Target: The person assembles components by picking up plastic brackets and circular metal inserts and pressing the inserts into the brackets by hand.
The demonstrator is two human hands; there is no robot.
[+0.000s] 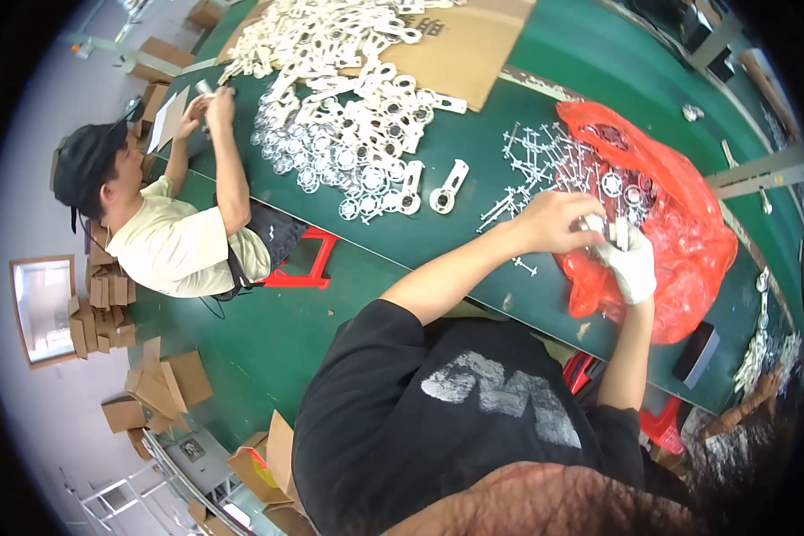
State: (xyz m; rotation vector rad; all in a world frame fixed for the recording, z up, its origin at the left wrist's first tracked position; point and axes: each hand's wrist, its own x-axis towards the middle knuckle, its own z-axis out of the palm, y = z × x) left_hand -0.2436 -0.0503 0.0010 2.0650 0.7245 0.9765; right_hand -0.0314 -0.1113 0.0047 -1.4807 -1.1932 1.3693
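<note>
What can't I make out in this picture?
Head view:
Small white part between the left hand and white-gloved right hand: shape hidden by fingers.
Translucent red plastic bag: deeper contents hidden by its folds.
Heap of cream-white handle-shaped parts: far end cut off by the upper edge.
Pale object in the co-worker's hands: too small to identify.

White part point(591, 222), left hand point(554, 220): was partly hidden by fingers point(582, 200). Cardboard sheet point(469, 54): was cut off by upper edge.
</note>
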